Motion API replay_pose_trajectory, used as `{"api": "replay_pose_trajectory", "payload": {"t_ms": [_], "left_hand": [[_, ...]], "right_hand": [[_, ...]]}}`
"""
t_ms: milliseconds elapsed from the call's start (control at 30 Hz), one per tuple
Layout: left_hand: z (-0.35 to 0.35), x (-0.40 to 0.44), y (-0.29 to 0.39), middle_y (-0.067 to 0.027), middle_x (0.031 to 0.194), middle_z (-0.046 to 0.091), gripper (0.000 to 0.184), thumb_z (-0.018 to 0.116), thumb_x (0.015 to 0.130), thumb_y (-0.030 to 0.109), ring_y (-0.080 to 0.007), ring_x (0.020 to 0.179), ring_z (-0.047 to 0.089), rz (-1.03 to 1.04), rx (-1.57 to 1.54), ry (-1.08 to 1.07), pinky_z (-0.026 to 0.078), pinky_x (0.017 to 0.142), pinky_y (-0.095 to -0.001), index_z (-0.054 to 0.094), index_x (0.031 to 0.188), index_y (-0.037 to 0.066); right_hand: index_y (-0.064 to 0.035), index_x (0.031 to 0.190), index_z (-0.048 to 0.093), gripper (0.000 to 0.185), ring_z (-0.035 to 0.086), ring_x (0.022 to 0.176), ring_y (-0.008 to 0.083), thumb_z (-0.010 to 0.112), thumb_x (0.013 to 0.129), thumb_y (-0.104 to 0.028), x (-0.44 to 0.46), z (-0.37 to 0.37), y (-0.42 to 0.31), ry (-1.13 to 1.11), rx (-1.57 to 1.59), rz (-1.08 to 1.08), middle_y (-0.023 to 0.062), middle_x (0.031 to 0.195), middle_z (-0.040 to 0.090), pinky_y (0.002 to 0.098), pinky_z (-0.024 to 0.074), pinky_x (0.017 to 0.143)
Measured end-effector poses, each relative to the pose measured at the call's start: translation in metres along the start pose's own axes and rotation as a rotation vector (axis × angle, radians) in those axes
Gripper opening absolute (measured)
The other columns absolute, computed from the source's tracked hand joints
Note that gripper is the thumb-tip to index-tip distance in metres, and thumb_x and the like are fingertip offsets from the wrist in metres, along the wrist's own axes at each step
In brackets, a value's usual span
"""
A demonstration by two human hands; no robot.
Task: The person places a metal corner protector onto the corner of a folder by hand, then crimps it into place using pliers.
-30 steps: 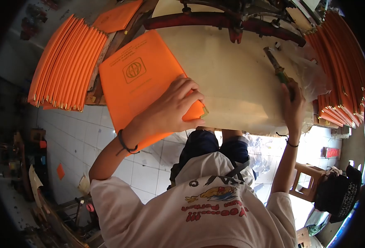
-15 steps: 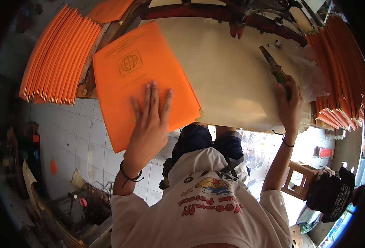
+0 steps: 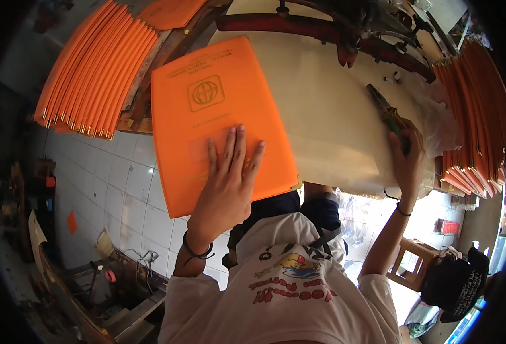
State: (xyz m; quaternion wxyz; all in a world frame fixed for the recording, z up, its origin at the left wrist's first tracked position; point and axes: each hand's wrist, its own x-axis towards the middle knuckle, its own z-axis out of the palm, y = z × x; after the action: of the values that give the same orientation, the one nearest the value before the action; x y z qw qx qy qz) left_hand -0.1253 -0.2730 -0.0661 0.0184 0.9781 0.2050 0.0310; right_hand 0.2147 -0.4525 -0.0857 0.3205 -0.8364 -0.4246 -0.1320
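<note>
My left hand (image 3: 230, 180) lies flat with spread fingers on the lower half of an orange folder (image 3: 172, 132). Gold print and a round emblem in a square frame mark its cover. A small gold metal corner (image 3: 296, 182) shows at the folder's near right corner. Away to the right, my right hand (image 3: 409, 152) is closed around the handles of a pair of pliers (image 3: 383, 104), its jaws pointing up and left above the tan sheet (image 3: 333, 120) on the table. The palm side of the right hand is hidden.
Orange folders with gold corners stand in a stack (image 3: 95, 69) at left and another stack (image 3: 473, 109) at right. A dark red metal frame (image 3: 299, 26) crosses the table's far side. Small pieces (image 3: 395, 75) lie near it. A wooden stool (image 3: 411, 261) stands at lower right.
The whole view has shifted a little. The orange folder has turned slightly and come nearer my body on the right side, with my left hand still flat on it. My right hand keeps the pliers.
</note>
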Motion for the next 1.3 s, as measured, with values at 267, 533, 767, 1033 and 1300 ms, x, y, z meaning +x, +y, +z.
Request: {"api": "replay_pose_trajectory", "payload": {"t_ms": [267, 533, 767, 1033, 1300], "left_hand": [[-0.001, 0.019, 0.006, -0.0343, 0.155, 0.018, 0.088, 0.07, 0.077, 0.011, -0.0453, 0.147, 0.018, -0.002, -0.039, 0.032, 0.014, 0.116, -0.0671, 0.024, 0.152, -0.002], [0.021, 0.004, 0.04, -0.0201, 0.131, 0.059, 0.058, 0.07, 0.075, 0.001, -0.0344, 0.119, 0.06, 0.589, -0.723, 0.563, 0.043, 0.105, -0.0529, 0.056, 0.132, 0.001], [0.06, 0.016, 0.138, -0.0124, 0.119, 0.059, 0.046, 0.06, 0.092, 0.005, -0.0215, 0.109, 0.06, 0.062, -1.797, 0.226, 0.045, 0.102, -0.0368, 0.044, 0.135, -0.002], [0.047, 0.007, 0.112, -0.0088, 0.09, 0.06, 0.02, 0.044, 0.105, 0.01, -0.0134, 0.079, 0.058, -0.103, -1.522, 0.091, 0.048, 0.074, -0.0294, 0.046, 0.121, -0.001], [0.06, 0.006, 0.116, 0.0, 0.079, 0.046, 0.021, 0.038, 0.107, 0.021, -0.0066, 0.064, 0.044, -0.198, -1.866, -0.061, 0.037, 0.057, -0.0207, 0.044, 0.116, 0.003]], "right_hand": [[-0.0018, 0.095, 0.064, 0.029, 0.058, 0.109, 0.0341, 0.077, 0.082, -0.025, -0.006, 0.004, -0.001, 0.104, -0.096, -0.082, 0.0146, 0.113, 0.065, 0.0434, 0.0454, 0.09], [0.001, 0.101, 0.062, 0.037, 0.058, 0.076, 0.0267, 0.048, 0.103, -0.033, -0.058, -0.021, -0.021, 0.044, 0.256, 0.299, 0.018, 0.084, 0.063, 0.035, 0.0441, 0.073], [0.0053, 0.095, 0.06, 0.068, 0.063, 0.077, 0.0183, 0.028, 0.105, -0.053, -0.124, 0.001, -0.092, -0.108, 1.24, 0.628, 0.013, 0.091, 0.064, 0.0302, 0.0507, 0.061], [-0.0007, 0.105, 0.056, 0.027, 0.052, 0.061, 0.0052, 0.062, 0.098, -0.027, -0.128, 0.004, -0.114, -0.426, 1.048, 0.444, 0.0016, 0.074, 0.061, 0.0225, 0.0431, 0.056], [-0.0004, 0.12, 0.048, 0.03, 0.045, 0.055, 0.0033, 0.052, 0.103, -0.025, -0.128, -0.002, -0.113, -0.611, 1.217, 0.631, -0.0048, 0.067, 0.05, 0.0207, 0.0366, 0.05]]}}
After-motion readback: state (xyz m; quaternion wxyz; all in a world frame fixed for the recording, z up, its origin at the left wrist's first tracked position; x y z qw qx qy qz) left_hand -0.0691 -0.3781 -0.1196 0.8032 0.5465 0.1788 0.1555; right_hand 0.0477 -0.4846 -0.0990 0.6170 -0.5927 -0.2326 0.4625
